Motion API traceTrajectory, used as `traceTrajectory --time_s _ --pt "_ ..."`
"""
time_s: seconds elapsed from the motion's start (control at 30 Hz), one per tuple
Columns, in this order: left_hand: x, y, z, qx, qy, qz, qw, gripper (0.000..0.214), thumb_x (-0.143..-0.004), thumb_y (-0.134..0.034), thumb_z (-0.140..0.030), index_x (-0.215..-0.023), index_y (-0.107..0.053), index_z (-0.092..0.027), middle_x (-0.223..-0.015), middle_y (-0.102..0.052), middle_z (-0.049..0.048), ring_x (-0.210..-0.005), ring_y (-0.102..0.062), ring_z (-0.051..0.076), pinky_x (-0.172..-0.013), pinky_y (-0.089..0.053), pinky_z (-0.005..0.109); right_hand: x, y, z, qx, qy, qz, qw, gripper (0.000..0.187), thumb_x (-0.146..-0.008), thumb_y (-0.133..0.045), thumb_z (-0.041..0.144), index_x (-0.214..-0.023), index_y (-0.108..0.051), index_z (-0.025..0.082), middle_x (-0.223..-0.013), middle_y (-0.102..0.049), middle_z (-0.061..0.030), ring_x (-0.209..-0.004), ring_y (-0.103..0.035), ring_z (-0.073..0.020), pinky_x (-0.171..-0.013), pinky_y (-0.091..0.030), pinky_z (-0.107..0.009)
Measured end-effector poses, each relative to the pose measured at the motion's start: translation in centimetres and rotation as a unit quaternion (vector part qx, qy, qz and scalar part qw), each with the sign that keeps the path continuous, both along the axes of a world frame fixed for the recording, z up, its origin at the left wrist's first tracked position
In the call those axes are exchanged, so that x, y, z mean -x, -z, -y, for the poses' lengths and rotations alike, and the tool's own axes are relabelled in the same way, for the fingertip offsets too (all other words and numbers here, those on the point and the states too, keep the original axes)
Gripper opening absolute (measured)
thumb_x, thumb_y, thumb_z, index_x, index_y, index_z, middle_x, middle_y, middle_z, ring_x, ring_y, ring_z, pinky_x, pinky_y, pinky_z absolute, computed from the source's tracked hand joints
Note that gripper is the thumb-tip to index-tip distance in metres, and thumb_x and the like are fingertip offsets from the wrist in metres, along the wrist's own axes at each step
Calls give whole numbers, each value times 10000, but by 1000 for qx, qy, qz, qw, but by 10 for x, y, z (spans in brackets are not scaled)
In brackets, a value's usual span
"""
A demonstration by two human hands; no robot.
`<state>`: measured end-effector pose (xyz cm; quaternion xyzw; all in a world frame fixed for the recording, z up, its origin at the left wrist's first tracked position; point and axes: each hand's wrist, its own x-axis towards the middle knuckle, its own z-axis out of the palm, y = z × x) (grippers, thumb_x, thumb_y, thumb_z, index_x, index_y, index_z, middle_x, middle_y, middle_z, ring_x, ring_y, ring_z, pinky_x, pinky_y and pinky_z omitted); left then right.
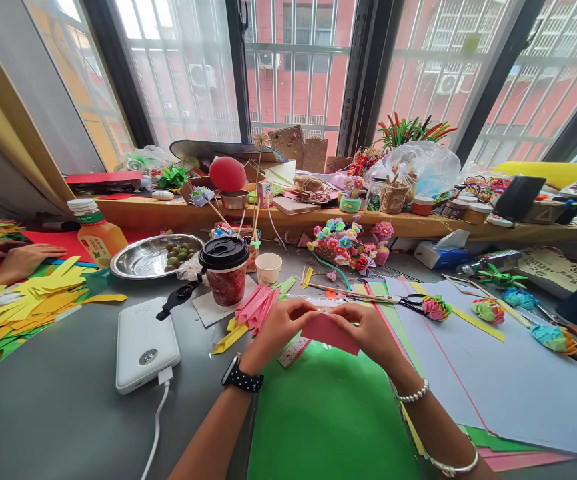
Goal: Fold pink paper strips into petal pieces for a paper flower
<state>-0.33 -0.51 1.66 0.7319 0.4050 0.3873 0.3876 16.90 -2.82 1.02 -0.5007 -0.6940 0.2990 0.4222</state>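
Note:
Between my two hands is a small pink piece of paper (331,335), held up by its far edge above a green sheet (333,420). My left hand (284,327), with a black watch at the wrist, pinches its left part. On the other side my right hand (363,327) grips the paper with thumb and fingers; bracelets circle that arm. A printed ruler (293,353) lies partly under the paper. Folded pink strips (257,307) rest beside my left hand. Scissors (411,303) lie past my right hand, next to a folded paper ball (437,307).
Left of me are a white power bank (147,347) with its cable, a lidded coffee cup (224,267), a metal plate (133,257) with green fruit, and a juice bottle (97,237). Another person's hand (31,259) is by yellow paper strips (33,300). White sheets (508,373) cover the right.

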Motion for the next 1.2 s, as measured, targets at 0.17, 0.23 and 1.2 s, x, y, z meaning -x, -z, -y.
traceTrajectory --time_s 0.17,0.23,1.2 --pt "-4 3 1 -33 1 -29 999 217 -710 -507 -327 -724 -643 -159 -702 -649 49 -660 -570 164 -585 -430 238 4 -2 3 4 -29 8 1000 177 -731 -494 281 -754 -646 193 -753 -667 -33 -688 -600 -173 -605 -454 -254" --pt "-3 2 2 -38 -1 -32 999 213 -712 -506 -322 -730 -642 -160 -711 -649 50 -666 -572 164 -594 -431 239 3 -3 3 9 -30 10 999 187 -734 -489 287 -755 -649 192 -753 -670 -34 -687 -601 -175 -600 -450 -254" --pt "7 -3 -3 -78 -27 -50 995 190 -716 -515 -306 -754 -646 -175 -745 -665 36 -687 -590 163 -606 -448 233 2 3 -2 -90 14 111 990 155 -762 -495 247 -787 -641 202 -800 -663 -46 -754 -587 -191 -688 -439 -304"
